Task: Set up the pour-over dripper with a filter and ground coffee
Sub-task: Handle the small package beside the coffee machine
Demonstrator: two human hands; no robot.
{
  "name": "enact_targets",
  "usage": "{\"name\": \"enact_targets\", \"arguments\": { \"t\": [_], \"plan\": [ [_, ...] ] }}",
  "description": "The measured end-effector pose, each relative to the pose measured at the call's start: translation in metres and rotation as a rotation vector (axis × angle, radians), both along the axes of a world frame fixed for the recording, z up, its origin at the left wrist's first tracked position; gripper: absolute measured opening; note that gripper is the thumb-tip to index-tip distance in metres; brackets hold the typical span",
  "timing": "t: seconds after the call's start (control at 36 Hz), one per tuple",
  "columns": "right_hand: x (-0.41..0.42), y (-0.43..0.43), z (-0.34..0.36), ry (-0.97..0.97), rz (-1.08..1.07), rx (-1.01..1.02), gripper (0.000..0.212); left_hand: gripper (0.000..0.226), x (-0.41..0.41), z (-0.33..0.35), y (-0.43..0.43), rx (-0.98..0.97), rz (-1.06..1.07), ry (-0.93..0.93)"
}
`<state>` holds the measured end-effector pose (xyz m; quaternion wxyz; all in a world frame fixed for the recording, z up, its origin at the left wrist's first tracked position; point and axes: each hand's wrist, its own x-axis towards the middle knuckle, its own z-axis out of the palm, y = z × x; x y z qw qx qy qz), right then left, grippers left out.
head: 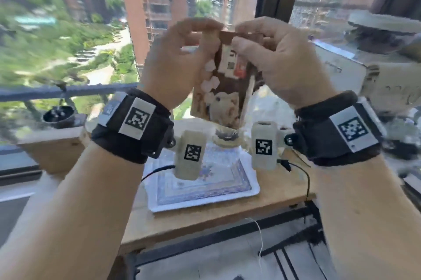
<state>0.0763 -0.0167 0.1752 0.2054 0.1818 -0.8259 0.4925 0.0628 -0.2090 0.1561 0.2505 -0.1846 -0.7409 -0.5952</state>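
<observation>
A brown printed coffee bag (227, 84) hangs upright at the centre of the view, high above the table. My left hand (180, 61) pinches the bag's top left corner. My right hand (280, 61) grips the top edge on the right side. Directly below the bag stands a glass pour-over dripper (226, 137) with dark contents at its neck. The dripper rests on a white tray with a blue pattern (205, 186). The bag hides the dripper's upper part. The frame is blurred.
A small wooden table (273, 202) carries the tray in front of a large window. A black round object (59, 116) sits on a wooden ledge at the left. A grey appliance (385, 84) stands at the right. Black cables trail from both wristbands.
</observation>
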Motion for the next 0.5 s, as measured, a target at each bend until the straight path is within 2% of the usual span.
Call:
{"name": "enact_targets", "arguments": {
  "t": [0.08, 0.17, 0.33, 0.42, 0.5],
  "plan": [
    [-0.002, 0.001, -0.001, -0.102, 0.019, 0.078, 0.038, 0.017, -0.003, -0.003, -0.003, -0.058, 0.029, 0.020],
    [-0.004, 0.011, -0.003, -0.182, 0.036, 0.109, 0.032, 0.017, -0.005, -0.010, 0.004, -0.066, -0.005, 0.029],
    [-0.007, 0.046, 0.005, -0.265, -0.060, 0.272, 0.037, 0.014, -0.022, -0.018, 0.041, -0.126, -0.087, -0.032],
    [-0.006, 0.078, 0.007, -0.363, -0.167, 0.363, 0.048, 0.015, -0.034, -0.020, 0.079, -0.214, -0.176, -0.067],
    [-0.004, 0.108, 0.004, -0.426, -0.270, 0.403, 0.047, 0.023, -0.045, -0.020, 0.119, -0.324, -0.227, -0.063]
  ]
}}
